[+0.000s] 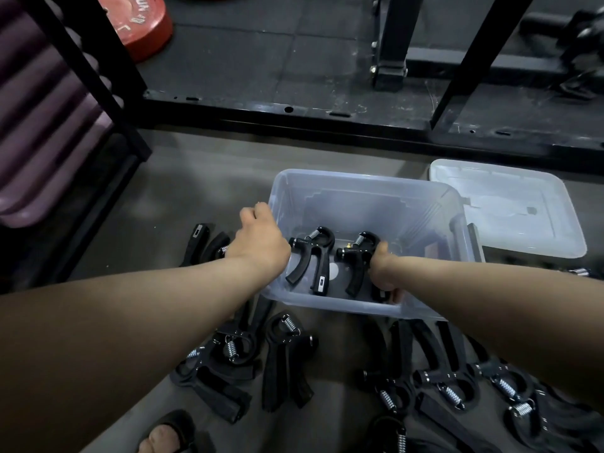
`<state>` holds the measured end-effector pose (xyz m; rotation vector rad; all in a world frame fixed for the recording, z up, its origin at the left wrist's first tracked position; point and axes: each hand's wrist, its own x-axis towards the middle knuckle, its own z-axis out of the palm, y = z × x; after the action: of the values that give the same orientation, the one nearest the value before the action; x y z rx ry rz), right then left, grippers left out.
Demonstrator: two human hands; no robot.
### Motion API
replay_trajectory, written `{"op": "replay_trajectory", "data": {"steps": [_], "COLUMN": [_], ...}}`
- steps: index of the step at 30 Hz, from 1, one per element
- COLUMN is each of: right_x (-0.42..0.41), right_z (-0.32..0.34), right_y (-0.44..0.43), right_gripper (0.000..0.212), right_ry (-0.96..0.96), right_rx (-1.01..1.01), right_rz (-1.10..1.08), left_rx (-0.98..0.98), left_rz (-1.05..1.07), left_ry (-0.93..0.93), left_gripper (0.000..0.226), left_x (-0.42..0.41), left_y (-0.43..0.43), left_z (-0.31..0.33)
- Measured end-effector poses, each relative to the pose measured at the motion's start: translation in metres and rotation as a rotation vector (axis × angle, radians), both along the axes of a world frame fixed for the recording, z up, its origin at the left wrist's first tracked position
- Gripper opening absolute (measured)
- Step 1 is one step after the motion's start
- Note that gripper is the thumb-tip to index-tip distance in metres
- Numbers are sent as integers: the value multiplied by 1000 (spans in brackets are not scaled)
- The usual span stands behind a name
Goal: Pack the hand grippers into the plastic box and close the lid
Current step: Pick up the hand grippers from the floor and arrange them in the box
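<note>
Inside the plastic box [434,204], right hand [384,273] grips a hand gripper [358,256]; left hand [261,237] clasps its rim.

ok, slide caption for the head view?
Right hand sets a hand gripper into the plastic box; left hand grips its rim.

Head view: worn on the person's head, facing forward and steeply down at the floor.
Nearness: close, at arm's reach; plastic box [366,191] centred, lid [510,207] at 2 o'clock.
Shared: single view only.
</note>
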<state>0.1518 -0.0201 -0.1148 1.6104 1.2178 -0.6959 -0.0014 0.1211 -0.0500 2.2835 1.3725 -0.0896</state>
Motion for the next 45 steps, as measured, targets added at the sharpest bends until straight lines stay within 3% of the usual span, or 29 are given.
{"op": "replay_trajectory", "data": {"steps": [3, 4, 7, 11, 13, 18, 21, 24, 27, 29, 32, 35, 40, 45], "right_x": [15, 20, 28, 38, 50, 90, 112, 123, 118, 110, 98, 87, 90, 73], "right_z": [6, 13, 24, 58, 75, 105, 92, 47, 15, 7, -2, -13, -25, -36], "right_y": [3, 3, 6, 4, -7, -31, -43, -67, -95, -110, -120, -121, -123, -113], "right_gripper": [52, 53, 40, 19, 22, 28, 15, 10, 39, 57, 80, 93, 69, 49], "right_ry": [141, 175, 112, 218, 263, 302, 191, -6, -39, 50, 77, -41, -90, 25], "right_rx": [304, 408, 545, 847, 992, 1322, 1492, 1297, 689, 510, 444, 422, 543, 621], "right_rz": [-542, -560, -238, -70, -55, -298, -691, -1031, -940, -894, -832, -523, -240, -317], "left_rx": [9, 12, 10, 26, 48, 100, 148, 170, 184, 160, 127, 157, 191, 44], "left_rz": [-10, -15, -13, -22, -27, 31, 58, 72, 90, 85, 74, 99, 94, 122], "left_ry": [12, 15, 27, 34, 64, 93, 119, 127, 134, 111, 78, 84, 131, 23], "left_gripper": [23, 25, 28, 33, 31, 31, 35, 37, 38, 40, 39, 31, 29, 29], "left_x": [0, 1, -3, -12, -15, -18, -20, -20, -20, -20, -21, -19, -16, -20], "left_y": [0, 1, 6, 21, 26, 37, 48, 58, 64, 66, 68, 63, 55, 57], "left_z": [0, 0, -1, -7, -8, 2, 2, 3, 1, -2, -4, -3, 4, 5]}}
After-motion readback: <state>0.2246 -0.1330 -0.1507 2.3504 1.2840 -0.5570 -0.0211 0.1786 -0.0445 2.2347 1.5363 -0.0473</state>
